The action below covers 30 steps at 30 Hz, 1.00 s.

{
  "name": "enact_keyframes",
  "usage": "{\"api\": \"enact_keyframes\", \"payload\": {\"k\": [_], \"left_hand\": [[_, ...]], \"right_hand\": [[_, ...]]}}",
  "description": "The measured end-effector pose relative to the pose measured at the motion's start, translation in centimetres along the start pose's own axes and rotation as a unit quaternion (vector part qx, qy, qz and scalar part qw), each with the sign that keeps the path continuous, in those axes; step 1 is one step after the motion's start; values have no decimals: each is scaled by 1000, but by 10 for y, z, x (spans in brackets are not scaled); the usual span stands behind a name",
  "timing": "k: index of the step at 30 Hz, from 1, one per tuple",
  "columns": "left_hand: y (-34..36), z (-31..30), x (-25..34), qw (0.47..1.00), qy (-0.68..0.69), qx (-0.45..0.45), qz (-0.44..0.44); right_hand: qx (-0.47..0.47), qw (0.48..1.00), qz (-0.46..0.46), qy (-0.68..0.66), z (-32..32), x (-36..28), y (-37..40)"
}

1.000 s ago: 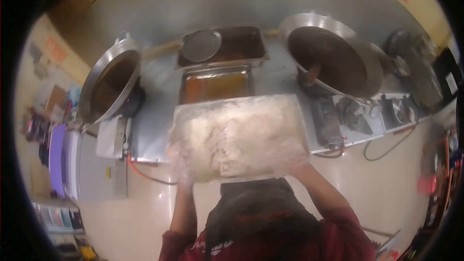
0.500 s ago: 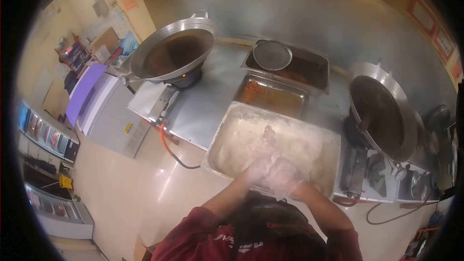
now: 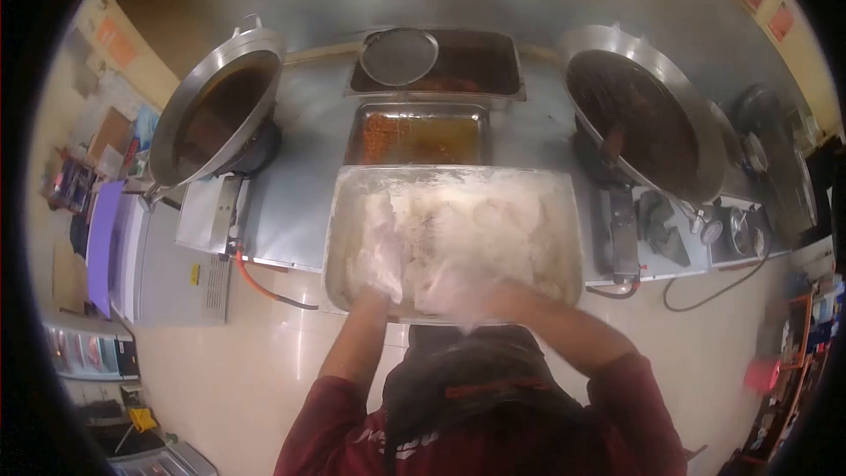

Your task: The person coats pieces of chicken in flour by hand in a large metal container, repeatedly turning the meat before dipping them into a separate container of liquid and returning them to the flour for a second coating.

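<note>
While a person in a dark red top leans over a steel counter (image 3: 295, 211), both hands are sunk in a wide steel tray (image 3: 334, 247) that sits at the counter's front edge, near its middle, and overhangs that edge slightly toward the person. The tray is filled with pale floured pieces (image 3: 480, 225). The left hand (image 3: 381, 263), in a clear glove, is in the mound at the tray's near left part; the right hand (image 3: 460, 295), also gloved, is at the near rim just beside it. Both are blurred and dusted white, so it cannot be told whether the fingers are spread or closed on the pieces. Directly behind the tray, touching or nearly touching its far rim, is a smaller pan (image 3: 421, 134) with orange crumbs, and behind that, at the counter's back edge, a dark pan (image 3: 480, 62) with a round mesh strainer (image 3: 398, 55) resting on its left end. A large wok (image 3: 216, 115) stands tilted at the counter's left end, another wok (image 3: 643, 119) of dark liquid at its right end. An orange hose (image 3: 256, 284) hangs below the front left corner.
</note>
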<state>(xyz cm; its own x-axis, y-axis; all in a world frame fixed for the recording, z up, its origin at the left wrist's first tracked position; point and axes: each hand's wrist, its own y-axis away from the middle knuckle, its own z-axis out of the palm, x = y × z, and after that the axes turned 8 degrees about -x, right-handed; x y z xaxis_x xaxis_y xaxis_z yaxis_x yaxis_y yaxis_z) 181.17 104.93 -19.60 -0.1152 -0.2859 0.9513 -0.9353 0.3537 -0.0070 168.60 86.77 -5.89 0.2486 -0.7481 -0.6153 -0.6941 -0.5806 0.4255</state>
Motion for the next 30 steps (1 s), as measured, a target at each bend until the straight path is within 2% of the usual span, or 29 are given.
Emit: {"api": "enact_keyframes", "payload": {"k": [1,3,5,7,9,10,12,14,16,19,21,24,25,26,28,30], "left_hand": [[-12,0,0,996,-80,-46,6],[-39,6,2,952,-242,-182,38],[-61,23,5,864,-383,-312,98],[-76,46,3,782,-472,-379,149],[-86,68,-14,761,-520,-369,118],[-87,92,-48,803,-515,-300,13],[-74,105,-42,603,-756,-252,30],[-66,82,-23,577,-755,-281,131],[-56,35,-6,640,-679,-318,169],[-38,-20,11,711,-604,-333,137],[-16,-20,4,721,-595,-336,112],[11,5,-2,708,-613,-335,103],[20,12,10,717,-605,-325,123],[26,15,46,762,-555,-288,166],[24,31,69,778,-532,-281,178],[17,43,76,722,-597,-330,115]], "right_hand": [[18,999,25,-28,-17,20,15],[73,988,138,-21,-45,64,29],[93,959,263,38,-56,104,19],[91,947,301,71,-42,120,-6],[117,939,314,80,-24,123,-48],[125,937,318,66,-21,128,-59],[130,939,316,23,-19,146,-66],[108,952,283,-37,-22,165,-47],[78,964,242,-84,-28,168,-17],[25,977,201,-72,-22,142,27],[8,981,190,-29,-9,113,49],[26,982,178,50,5,71,47],[38,981,179,70,9,60,37],[48,978,184,85,12,51,29],[66,972,201,104,15,42,11],[69,968,213,110,8,44,-4]]}}
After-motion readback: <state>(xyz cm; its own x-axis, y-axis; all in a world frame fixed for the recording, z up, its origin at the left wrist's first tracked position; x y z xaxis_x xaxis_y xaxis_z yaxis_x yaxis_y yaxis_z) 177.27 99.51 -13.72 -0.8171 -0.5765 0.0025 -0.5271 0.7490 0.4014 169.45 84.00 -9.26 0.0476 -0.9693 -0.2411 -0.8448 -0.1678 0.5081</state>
